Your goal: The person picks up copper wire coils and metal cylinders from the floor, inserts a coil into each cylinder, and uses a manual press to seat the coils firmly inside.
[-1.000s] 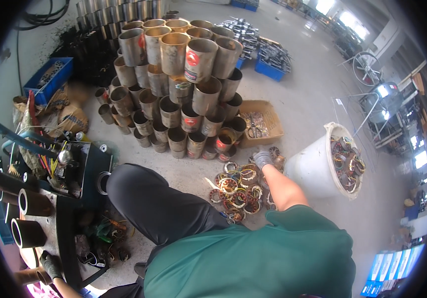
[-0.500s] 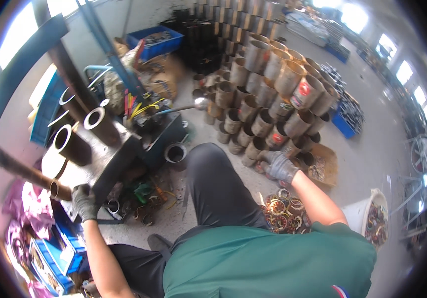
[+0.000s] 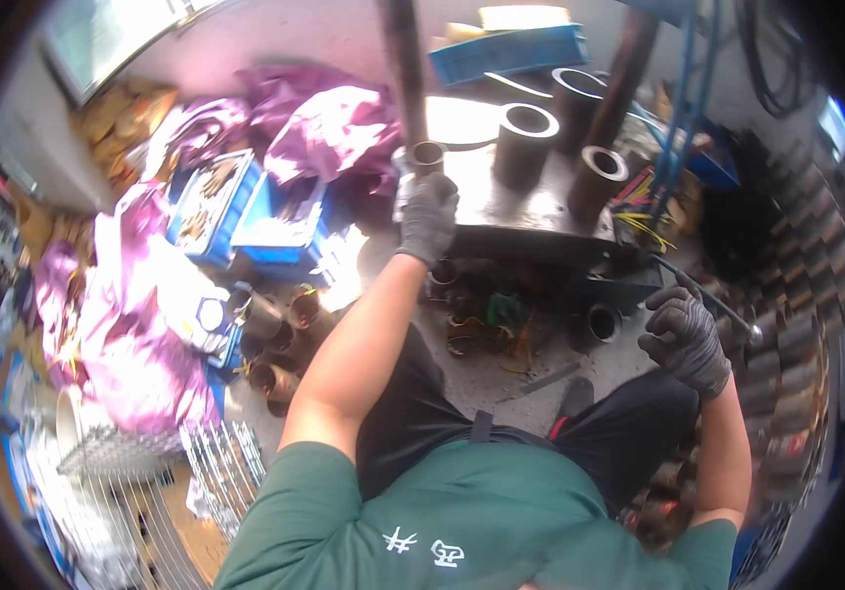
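My left hand [image 3: 429, 211], in a grey glove, reaches forward and grips a short metal sleeve [image 3: 420, 157] standing at the near left corner of a steel machine table [image 3: 501, 197]. My right hand [image 3: 686, 334], also in a grey glove, hovers with curled fingers right beside a thin metal lever [image 3: 722, 310] that ends in a small knob. Whether the fingers close around that lever is unclear. Three dark steel tubes [image 3: 525, 143] stand upright on the table behind the sleeve.
Blue crates [image 3: 216, 206] with small parts and crumpled purple sheets [image 3: 329, 128] lie to the left. Several short rusty tubes [image 3: 280, 329] sit on the floor by my left knee. Stacked tubes [image 3: 796, 344] line the right edge. Wire racks [image 3: 216, 462] lie lower left.
My head has swung left toward the machine. My left hand rose from the machine's lower edge to the sleeve. My right hand left the floor rings and came up to the lever.
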Demonstrator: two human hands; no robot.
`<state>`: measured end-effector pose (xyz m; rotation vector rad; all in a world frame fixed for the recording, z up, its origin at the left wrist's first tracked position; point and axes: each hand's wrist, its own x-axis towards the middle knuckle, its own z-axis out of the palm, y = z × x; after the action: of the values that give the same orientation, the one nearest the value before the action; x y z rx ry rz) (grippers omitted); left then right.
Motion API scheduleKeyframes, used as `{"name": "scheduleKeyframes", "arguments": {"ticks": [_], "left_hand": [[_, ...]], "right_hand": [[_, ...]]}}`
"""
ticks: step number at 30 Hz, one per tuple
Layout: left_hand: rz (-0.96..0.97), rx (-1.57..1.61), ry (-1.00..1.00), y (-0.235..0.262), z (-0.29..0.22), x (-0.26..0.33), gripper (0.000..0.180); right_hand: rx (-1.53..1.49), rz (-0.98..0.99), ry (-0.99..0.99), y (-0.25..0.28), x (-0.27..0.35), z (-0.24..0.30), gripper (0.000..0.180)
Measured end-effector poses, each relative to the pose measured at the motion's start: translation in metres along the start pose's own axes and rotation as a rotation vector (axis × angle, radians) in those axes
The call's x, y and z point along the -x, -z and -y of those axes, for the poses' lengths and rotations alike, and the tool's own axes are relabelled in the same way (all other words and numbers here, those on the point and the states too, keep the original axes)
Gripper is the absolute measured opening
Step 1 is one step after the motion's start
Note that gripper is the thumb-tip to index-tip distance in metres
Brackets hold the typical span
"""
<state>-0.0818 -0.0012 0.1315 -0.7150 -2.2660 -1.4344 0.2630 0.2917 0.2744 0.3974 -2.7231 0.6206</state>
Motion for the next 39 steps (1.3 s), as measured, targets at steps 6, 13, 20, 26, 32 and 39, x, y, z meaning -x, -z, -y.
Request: {"name": "scheduleKeyframes", "arguments": {"ticks": [6, 13, 20, 26, 32, 39], "left_hand": [[-0.147, 0.270, 0.289, 0.026, 0.016, -0.018, 0.010], [-0.666, 0.878, 0.610, 0.088, 0.064, -0.034, 0.036], [-0.883, 1.042, 0.853, 0.067, 0.086, -0.050, 0.041], [-0.784, 1.300, 0.787, 0.097, 0.030, -0.035, 0.009], [-0.670, 0.794, 0.716, 0.134, 0.069, 0.067, 0.011], [-0.839, -0.098, 0.663, 0.217, 0.163, 0.226, 0.044]], "right_hand": [[0.008, 0.278, 0.031, -0.082, -0.044, -0.094, 0.019], [-0.328, 0.625, -0.510, -0.121, -0.047, -0.125, 0.016], [-0.476, 0.646, -0.491, -0.143, -0.049, -0.153, 0.024], [-0.467, 0.679, -0.799, -0.119, -0.051, -0.131, 0.036], [-0.468, 0.740, -0.541, -0.131, -0.032, -0.175, 0.040], [-0.452, 0.820, -0.360, -0.136, -0.027, -0.170, 0.034]]}}
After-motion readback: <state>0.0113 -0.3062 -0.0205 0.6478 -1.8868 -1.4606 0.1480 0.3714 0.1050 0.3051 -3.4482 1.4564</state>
